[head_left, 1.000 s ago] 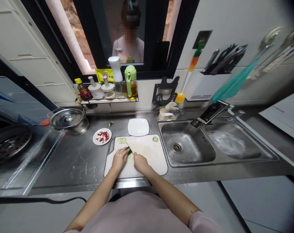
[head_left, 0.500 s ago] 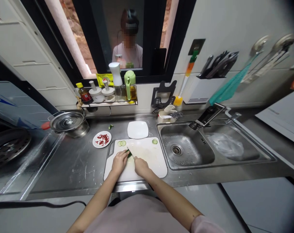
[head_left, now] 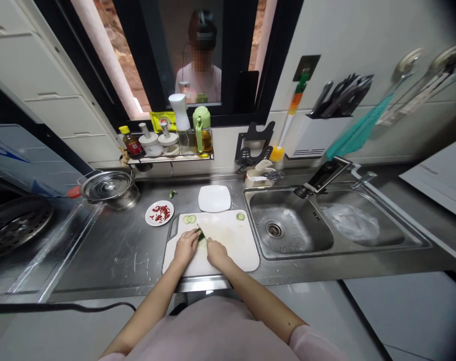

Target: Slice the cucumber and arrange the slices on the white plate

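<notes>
On the white cutting board [head_left: 235,250], my left hand [head_left: 186,245] is closed over a piece of cucumber [head_left: 201,234], holding it down with the fingertips. My right hand [head_left: 217,252] grips a knife [head_left: 202,231] by its handle, the pale blade set against the cucumber's right side. Part of the cucumber is hidden under my fingers. Pale cucumber slices [head_left: 189,219] lie at the board's upper left, and another small stack of slices [head_left: 240,216] sits at its upper right.
Behind the board stands a white square plate [head_left: 214,198]; a small plate [head_left: 159,213] with chopped red pieces is left of it. Green cucumber ends [head_left: 173,194] lie nearby. A lidded pot [head_left: 115,190] stands at the left, a double sink [head_left: 291,220] at the right.
The whole view has shifted slightly. Both hands stay at the cucumber, with the knife moved only a little against it.
</notes>
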A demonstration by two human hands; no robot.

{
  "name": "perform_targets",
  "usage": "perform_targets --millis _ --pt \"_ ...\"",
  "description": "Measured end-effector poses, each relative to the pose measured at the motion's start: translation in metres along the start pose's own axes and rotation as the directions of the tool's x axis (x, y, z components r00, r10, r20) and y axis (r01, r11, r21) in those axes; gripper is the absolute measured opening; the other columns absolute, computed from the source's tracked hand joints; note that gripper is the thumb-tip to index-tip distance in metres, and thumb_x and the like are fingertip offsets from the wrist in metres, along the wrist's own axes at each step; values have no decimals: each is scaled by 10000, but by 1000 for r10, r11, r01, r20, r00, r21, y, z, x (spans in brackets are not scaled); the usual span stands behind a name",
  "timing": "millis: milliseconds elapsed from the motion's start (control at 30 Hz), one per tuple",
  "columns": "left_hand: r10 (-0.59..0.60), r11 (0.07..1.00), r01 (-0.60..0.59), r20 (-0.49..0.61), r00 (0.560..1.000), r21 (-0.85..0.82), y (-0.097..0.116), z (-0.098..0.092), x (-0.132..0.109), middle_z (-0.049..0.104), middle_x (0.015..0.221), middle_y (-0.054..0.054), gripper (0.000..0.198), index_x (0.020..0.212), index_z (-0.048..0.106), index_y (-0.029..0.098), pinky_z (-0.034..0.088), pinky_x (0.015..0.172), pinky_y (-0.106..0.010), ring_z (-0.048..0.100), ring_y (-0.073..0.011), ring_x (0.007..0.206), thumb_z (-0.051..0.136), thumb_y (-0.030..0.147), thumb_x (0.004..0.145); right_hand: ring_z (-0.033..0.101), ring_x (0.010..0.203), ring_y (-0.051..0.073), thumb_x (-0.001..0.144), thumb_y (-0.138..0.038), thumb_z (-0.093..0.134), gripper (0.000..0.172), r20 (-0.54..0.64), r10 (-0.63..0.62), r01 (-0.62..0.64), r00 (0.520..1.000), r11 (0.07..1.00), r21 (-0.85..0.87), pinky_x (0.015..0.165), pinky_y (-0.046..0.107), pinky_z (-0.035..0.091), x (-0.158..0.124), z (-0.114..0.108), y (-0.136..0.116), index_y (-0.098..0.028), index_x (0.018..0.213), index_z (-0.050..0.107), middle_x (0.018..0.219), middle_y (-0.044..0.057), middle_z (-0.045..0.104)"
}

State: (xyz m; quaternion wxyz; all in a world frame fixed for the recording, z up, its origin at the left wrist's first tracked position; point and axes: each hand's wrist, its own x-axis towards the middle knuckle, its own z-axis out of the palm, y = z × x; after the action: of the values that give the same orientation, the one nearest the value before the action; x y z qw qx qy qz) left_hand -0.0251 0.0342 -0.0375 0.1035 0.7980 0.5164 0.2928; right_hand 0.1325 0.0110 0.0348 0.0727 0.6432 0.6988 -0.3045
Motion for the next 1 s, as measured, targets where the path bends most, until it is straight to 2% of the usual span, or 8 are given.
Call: perform_targets --millis 233,433,500,600,700,833,900,1000 --pt "-11 999 11 -6 1000 53 10 -4 -1 690 1156 -80 314 1106 699 225 523 909 -393 630 -216 1032 491 159 879 646 1059 226 857 -57 463 388 -23 -8 8 1000 1000 17 811 281 466 -1 -3 7 -114 1235 533 1099 159 676" --pt "-145 989 144 -64 987 -18 20 0 7 723 1041 -76 255 1038 704 213 503 900 -386 657 -216 962 521 189 862 656 1001 229 874 -82 429 360 -106 -37 34 994 999 -34 764 275 445 -9 -26 27 -157 1197 568 1047 135 685" --pt "-267 961 254 -132 955 -106 19 3 11 727 1037 -83 239 1030 704 201 503 893 -397 663 -228 960 538 258 869 653 981 225 886 -70 401 404 -173 -35 19 984 996 -92 775 283 430 -11 -33 34 -172 1250 544 1045 134 672" --pt "-477 864 395 -257 840 -312 16 5 21 735 1009 -95 268 1026 702 195 529 818 -371 681 -225 901 524 334 881 637 950 204 917 -67 345 473 -309 -40 -21 950 981 -194 805 299 405 -14 -40 45 -231 1330 505 1105 127 628" --pt "-571 785 406 -294 766 -468 15 0 36 738 999 -88 300 1021 700 198 533 805 -349 684 -214 879 516 389 879 587 978 214 936 -100 338 497 -414 -104 -23 904 957 -289 853 333 371 -16 -47 54 -274 1379 480 1162 125 588" --pt "-517 769 367 -171 839 -524 19 -16 60 729 1038 -89 360 1017 707 179 516 868 -349 668 -217 958 491 435 885 515 1003 234 933 -136 390 510 -460 -195 14 866 930 -367 872 362 333 -16 -53 62 -301 1409 467 1242 127 540" --pt "-423 808 334 -83 902 -486 23 -26 70 726 1053 -78 341 1009 718 189 499 899 -340 659 -212 985 523 430 867 493 994 233 921 -137 426 522 -474 -229 29 850 920 -392 872 366 320 -14 -53 64 -304 1413 466 1266 129 523" --pt "-317 880 302 20 948 -366 27 -35 78 727 1030 -65 281 956 740 201 472 931 -321 652 -209 984 587 395 824 481 939 220 915 -138 451 498 -537 -296 41 790 900 -435 841 360 315 -12 -50 69 -293 1386 499 1225 125 542"
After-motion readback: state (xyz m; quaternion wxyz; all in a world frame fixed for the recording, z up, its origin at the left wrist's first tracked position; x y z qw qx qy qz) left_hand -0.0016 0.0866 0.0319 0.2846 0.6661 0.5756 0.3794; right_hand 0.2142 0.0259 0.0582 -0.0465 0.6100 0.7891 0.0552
